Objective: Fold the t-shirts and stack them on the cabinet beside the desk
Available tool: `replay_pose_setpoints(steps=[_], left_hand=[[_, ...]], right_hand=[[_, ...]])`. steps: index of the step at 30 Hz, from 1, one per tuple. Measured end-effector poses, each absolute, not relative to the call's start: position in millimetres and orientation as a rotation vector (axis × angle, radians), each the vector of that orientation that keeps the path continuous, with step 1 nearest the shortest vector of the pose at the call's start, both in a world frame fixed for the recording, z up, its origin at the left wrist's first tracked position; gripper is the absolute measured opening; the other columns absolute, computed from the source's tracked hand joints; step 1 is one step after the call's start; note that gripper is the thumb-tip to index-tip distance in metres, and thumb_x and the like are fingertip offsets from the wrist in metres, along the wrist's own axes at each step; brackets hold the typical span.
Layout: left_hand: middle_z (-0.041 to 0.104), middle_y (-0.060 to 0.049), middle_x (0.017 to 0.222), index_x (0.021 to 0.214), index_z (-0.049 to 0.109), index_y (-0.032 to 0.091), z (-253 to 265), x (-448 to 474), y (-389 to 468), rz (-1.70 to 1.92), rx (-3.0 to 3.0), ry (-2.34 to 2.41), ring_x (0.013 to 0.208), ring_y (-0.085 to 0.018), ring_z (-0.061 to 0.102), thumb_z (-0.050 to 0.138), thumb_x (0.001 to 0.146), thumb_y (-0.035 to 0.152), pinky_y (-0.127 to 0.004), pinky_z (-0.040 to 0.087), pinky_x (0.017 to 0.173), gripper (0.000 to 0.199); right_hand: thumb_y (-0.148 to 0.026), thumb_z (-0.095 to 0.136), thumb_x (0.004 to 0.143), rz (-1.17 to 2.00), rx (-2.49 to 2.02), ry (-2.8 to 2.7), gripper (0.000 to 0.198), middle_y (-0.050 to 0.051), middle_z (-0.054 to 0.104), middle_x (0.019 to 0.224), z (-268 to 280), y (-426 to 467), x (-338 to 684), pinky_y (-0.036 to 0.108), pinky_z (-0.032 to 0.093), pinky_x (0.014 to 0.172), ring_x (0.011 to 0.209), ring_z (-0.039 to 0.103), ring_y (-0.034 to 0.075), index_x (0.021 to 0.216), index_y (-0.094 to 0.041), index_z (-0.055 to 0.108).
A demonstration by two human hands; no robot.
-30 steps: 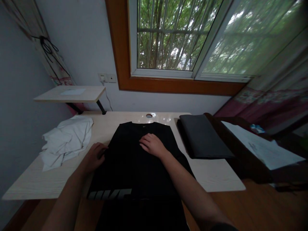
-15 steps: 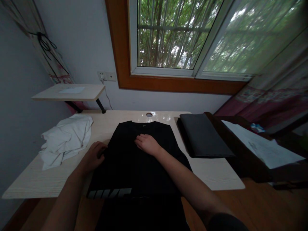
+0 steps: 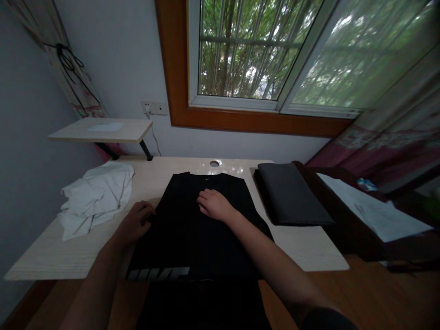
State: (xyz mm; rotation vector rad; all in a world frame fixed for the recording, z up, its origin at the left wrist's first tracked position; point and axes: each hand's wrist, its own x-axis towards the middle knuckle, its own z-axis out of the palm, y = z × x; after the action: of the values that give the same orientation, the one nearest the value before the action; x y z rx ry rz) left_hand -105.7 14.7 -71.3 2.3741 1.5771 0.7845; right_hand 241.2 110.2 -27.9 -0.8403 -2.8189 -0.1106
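A black T-shirt lies spread on the desk, its neckline towards the wall and a grey-white print along the near edge. My left hand is at the shirt's left side, with bent fingers touching its edge and the thumb held apart from them. No lifted cloth shows in that hand. Palm down on the chest of the shirt rests my right hand, its fingers slightly bent and pointing left. That forearm crosses over the shirt's right side and hides part of it.
A crumpled white cloth lies on the pale desk, left of my hands. Behind it stands a small raised shelf. On the right is a dark flat case, and beyond it papers on a dark surface.
My right hand has slid slightly right and away from me over the shirt. The left hand stays by the left edge, and the view has shifted a little.
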Motion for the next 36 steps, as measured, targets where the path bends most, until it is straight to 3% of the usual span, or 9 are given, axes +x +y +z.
replay_pose_setpoints(steps=[6,13,20,29,36], left_hand=[[0.058,-0.006,0.109,0.104,0.063,0.024,-72.4,-105.3,16.0,0.788,2.345,1.584,0.109,-0.027,0.054,0.052,0.066,0.008,-0.044,0.047,0.097,0.043],[0.059,-0.005,0.106,0.107,0.058,0.022,-75.8,-106.3,16.8,0.820,2.290,1.602,0.107,-0.026,0.054,0.053,0.070,0.012,-0.044,0.047,0.097,0.039],[0.059,-0.005,0.103,0.099,0.060,0.022,-74.6,-106.2,17.7,0.806,2.315,1.591,0.103,-0.026,0.054,0.052,0.068,0.010,-0.042,0.047,0.093,0.034],[0.058,-0.005,0.104,0.092,0.062,0.022,-69.5,-105.8,16.5,0.782,2.362,1.570,0.102,-0.026,0.054,0.053,0.068,0.011,-0.042,0.047,0.093,0.028],[0.061,-0.005,0.105,0.095,0.067,0.023,-70.5,-106.4,18.9,0.807,2.317,1.587,0.104,-0.025,0.056,0.053,0.087,0.022,-0.042,0.046,0.094,0.016]], right_hand=[[-0.032,0.062,0.094,-0.009,-0.727,-2.774,0.025,0.008,0.064,0.113,-23.0,85.9,218.1,0.037,0.040,0.081,0.101,0.053,0.024,0.115,-0.021,0.067],[-0.048,0.061,0.096,-0.031,-0.518,-2.823,0.034,0.007,0.064,0.118,-34.6,47.1,168.0,0.037,0.041,0.083,0.106,0.052,0.024,0.118,-0.023,0.063],[-0.028,0.056,0.098,-0.140,-0.555,-2.796,0.013,0.006,0.065,0.101,-41.8,36.2,143.1,0.037,0.041,0.080,0.099,0.054,0.023,0.094,-0.020,0.066],[-0.034,0.055,0.099,-0.031,-0.553,-2.782,0.018,0.005,0.067,0.095,-47.8,45.6,154.5,0.034,0.039,0.075,0.092,0.055,0.021,0.096,-0.021,0.067],[-0.028,0.055,0.099,0.118,-0.905,-2.602,0.017,0.004,0.067,0.095,-40.8,81.2,201.5,0.032,0.042,0.080,0.091,0.056,0.019,0.104,-0.022,0.070]])
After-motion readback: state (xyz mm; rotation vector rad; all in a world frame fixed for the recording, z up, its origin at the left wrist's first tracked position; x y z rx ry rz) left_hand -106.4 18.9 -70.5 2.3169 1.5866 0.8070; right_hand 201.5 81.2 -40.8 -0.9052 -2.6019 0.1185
